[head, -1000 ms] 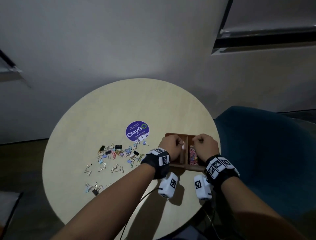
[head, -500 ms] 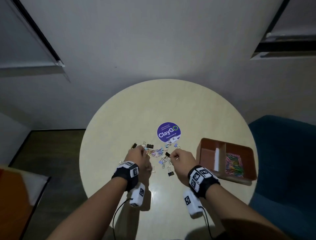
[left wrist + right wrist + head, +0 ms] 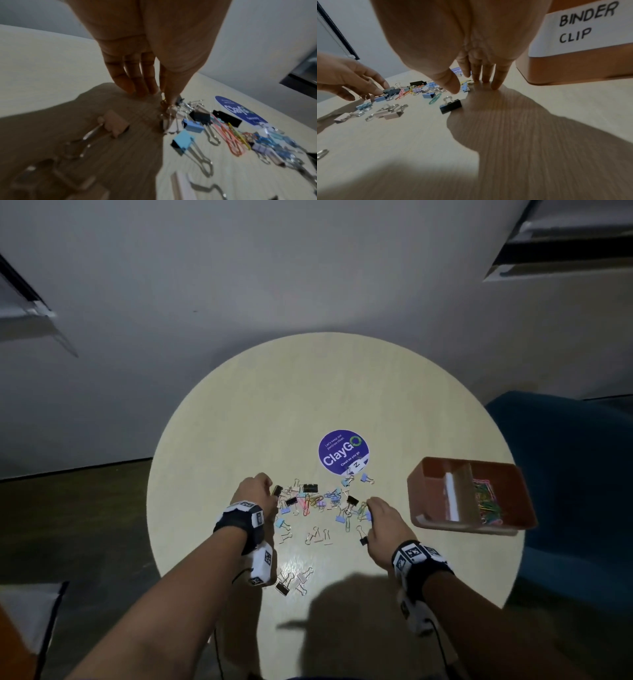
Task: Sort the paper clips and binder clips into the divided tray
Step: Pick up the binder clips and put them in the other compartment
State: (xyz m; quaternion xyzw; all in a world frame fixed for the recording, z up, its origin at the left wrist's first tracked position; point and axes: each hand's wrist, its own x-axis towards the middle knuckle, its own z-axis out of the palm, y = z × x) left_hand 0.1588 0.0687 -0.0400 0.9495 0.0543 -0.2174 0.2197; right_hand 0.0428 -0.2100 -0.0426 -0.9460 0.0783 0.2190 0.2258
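Observation:
A mixed pile of binder clips and paper clips point(image 3: 318, 501) lies mid-table. My left hand point(image 3: 272, 496) is at the pile's left edge. In the left wrist view my left hand point(image 3: 169, 100) pinches the wire handles of a small binder clip point(image 3: 169, 120) with thumb and forefinger, and the other fingers touch the table. My right hand point(image 3: 369, 508) is at the pile's right edge. Its fingers point(image 3: 494, 81) are straight on the table, the thumb apart, with a blue binder clip point(image 3: 466, 86) between them. The brown divided tray point(image 3: 428, 501) stands to the right, with coloured paper clips point(image 3: 486, 503) in its right compartment.
The tray wall by my right hand has a label reading BINDER CLIP point(image 3: 583, 27). A black binder clip point(image 3: 451, 106) lies just behind my right thumb. More clips point(image 3: 291, 580) lie near the table's front edge. A purple sticker point(image 3: 343, 451) is beyond the pile, and a blue chair point(image 3: 565, 474) stands at right.
Both hands left the tray and came left to the pile. Since half a second ago they have lowered onto its clips, and the left has pinched one.

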